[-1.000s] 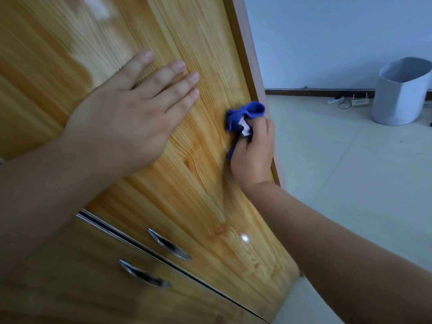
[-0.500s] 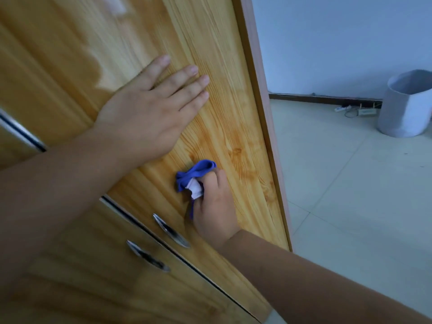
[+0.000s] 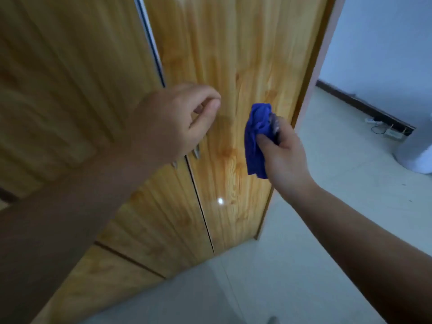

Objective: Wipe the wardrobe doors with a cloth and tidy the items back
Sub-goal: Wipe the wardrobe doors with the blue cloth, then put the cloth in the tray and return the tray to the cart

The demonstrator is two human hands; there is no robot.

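In front of the wardrobe, I see both of my hands held up by the two wooden doors. My right hand (image 3: 286, 157) grips the blue cloth (image 3: 256, 139). The fingers are curled round it and the thumb presses into the bunched part. The rest of the cloth hangs down past the palm. The cloth is in front of the right door (image 3: 233, 61), close to its outer edge. I cannot tell if it touches the wood.

My left hand (image 3: 170, 123) is in front of the dark gap where the left door (image 3: 70, 78) meets the right door. Its fingers are curled in, and the thumb tip sits by the tip of the first finger. I see nothing in them. The hand throws a soft shadow on the right door.

Two thin metal handles (image 3: 197, 152) peek out just under the left hand, one on each side of the gap. Their tops are hidden behind the hand. A small bright spot of light (image 3: 220, 201) shines low on the right door.

To the right is a pale tiled floor (image 3: 327, 218) and a pale wall (image 3: 385, 38). A dark strip (image 3: 364, 106) runs along the bottom of the wall. A white power strip (image 3: 392, 134) with a cable lies by it. A white bin (image 3: 418, 157) stands at the right edge.
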